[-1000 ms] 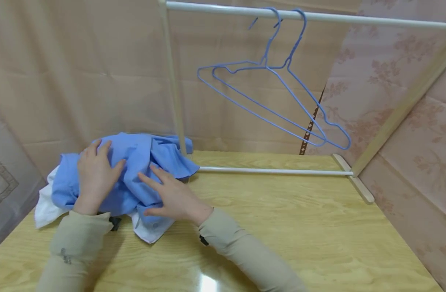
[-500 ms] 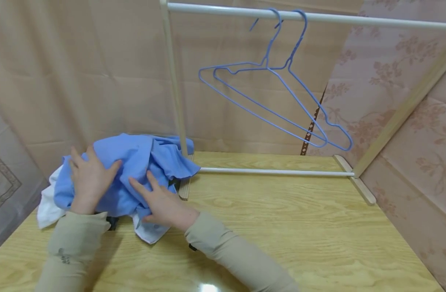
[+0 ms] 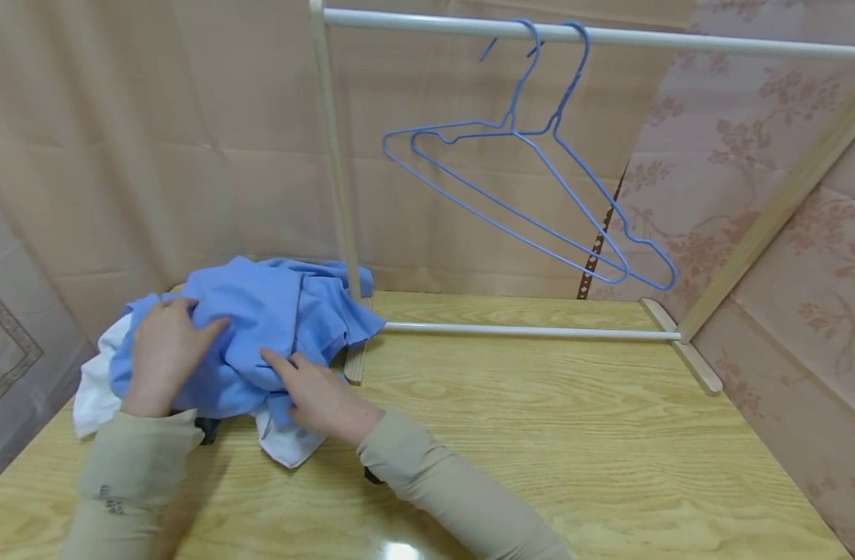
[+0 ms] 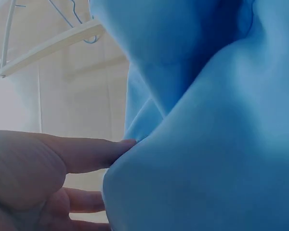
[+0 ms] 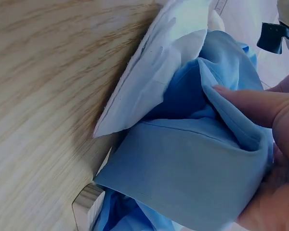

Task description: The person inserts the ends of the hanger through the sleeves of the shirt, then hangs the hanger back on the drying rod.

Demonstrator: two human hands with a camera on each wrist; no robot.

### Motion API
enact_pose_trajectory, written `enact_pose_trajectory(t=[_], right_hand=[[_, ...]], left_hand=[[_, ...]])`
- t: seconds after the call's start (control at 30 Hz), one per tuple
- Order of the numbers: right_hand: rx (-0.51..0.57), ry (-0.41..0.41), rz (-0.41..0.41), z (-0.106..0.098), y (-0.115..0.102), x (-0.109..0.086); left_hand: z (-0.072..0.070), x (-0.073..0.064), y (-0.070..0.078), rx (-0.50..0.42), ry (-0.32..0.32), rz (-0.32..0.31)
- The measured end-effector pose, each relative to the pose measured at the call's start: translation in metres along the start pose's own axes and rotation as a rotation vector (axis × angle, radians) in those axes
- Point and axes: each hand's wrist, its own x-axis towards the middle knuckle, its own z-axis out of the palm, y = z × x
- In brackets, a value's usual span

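A crumpled blue shirt [image 3: 252, 299] lies heaped at the left of the table, on top of a white garment [image 3: 287, 443] whose edges show at the left and front. My left hand [image 3: 162, 346] grips the left part of the blue shirt, its fingertips partly hidden by cloth; in the left wrist view the thumb presses the fabric with fingers behind it. On the near right side, my right hand [image 3: 325, 400] pinches a fold of the same shirt. The right wrist view shows the thumb over this fold [image 5: 231, 115].
Two blue wire hangers [image 3: 514, 132] hang from the white top rail [image 3: 434, 23] of a rack. Its left post [image 3: 339, 171] rises right behind the shirt. A lower bar [image 3: 532, 331] runs just above the wooden table [image 3: 574, 435]. Curtains stand behind and at the sides.
My left hand's spread fingers have curled into the blue cloth, and the hand sits slightly lower. The right hand has shifted left and its spread fingers have closed on a fold.
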Motion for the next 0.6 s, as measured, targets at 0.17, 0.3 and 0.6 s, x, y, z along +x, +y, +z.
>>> enact_pose_trajectory(t=[0.17, 0.3, 0.6], right_hand=[[0.015, 0.005, 0.015, -0.006, 0.003, -0.004], [0.029, 0.024, 0.006, -0.011, 0.007, -0.008], [0.082, 0.103, -0.022, -0.018, 0.022, -0.018]], left_hand=[[-0.001, 0.001, 0.001, 0.026, 0.044, 0.016], [0.001, 0.002, 0.0, 0.058, 0.078, 0.034], [-0.001, 0.003, 0.0, 0.012, 0.03, 0.061]])
